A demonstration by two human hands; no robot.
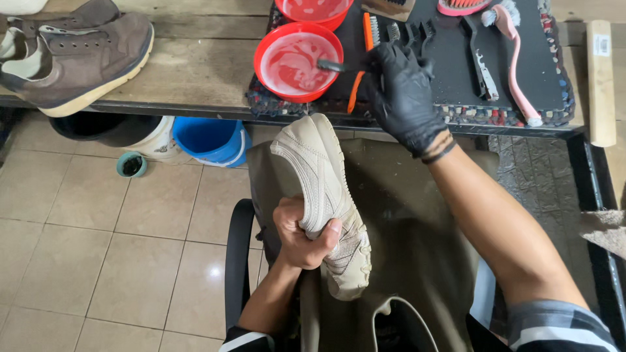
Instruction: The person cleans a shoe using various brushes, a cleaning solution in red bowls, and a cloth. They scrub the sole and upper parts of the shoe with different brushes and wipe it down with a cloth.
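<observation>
You sat at a wooden surface [195,72] with a dark work mat [456,58] laid across its right half, and a tan apron [404,234] covered your lap. Below the edge stood a blue bucket [208,140] beside a white one [140,140] on the tiled floor. A pair of brown suede shoes [72,55] rested at the far left of the surface, well apart from your work.

Your left hand [303,231], bare, was clenched tight around a beige sneaker [323,195], gripping it by the side at mid-length and holding it over your lap with the toe pointing toward the surface and the sole turned away from you. Your right hand [404,91], in a black glove, was closed on the handle of a dark brush [342,65] whose head reached into the nearer red bowl [297,62] of pale, sudsy liquid. A second red bowl [313,10] sat just behind it. On the mat lay a pink long-handled brush [518,65], an orange-handled brush [362,58] and a few others.

To load the brush well, I judge you needed to wet only the bristles and let the excess drip back into the bowl. The firm hold on the shoe looked right; keeping it tilted would have let suds run off rather than soak in.
</observation>
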